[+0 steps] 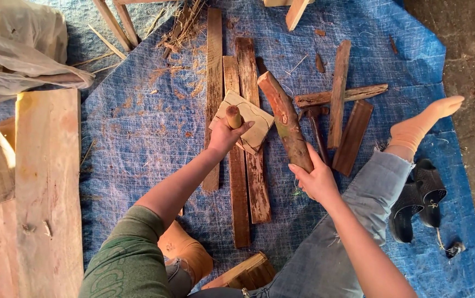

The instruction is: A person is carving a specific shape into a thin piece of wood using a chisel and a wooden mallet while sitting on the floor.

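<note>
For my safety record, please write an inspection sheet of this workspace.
Surface: blue tarp over stone floor, with wood chips.
Job's things: thick branch; wooden tool handle over a pale flat wood piece.
Clutter: planks, wide boards, plastic bag, hammer, dark shoes.
Grips: left hand shut on the handle; right hand shut on the branch.
Cables: nothing seen.
Surroundings: the person's own legs, one socked foot.

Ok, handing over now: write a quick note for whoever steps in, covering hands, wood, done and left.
Left hand: gripped on a wooden tool handle, over a pale flat wood piece.
Right hand: holding the lower end of a short log, angled on the blue tarp.
Planks lie under both; a hammer rests beside the log.
Done: cannot tell. Left: log looks whole, unsplit.
</note>
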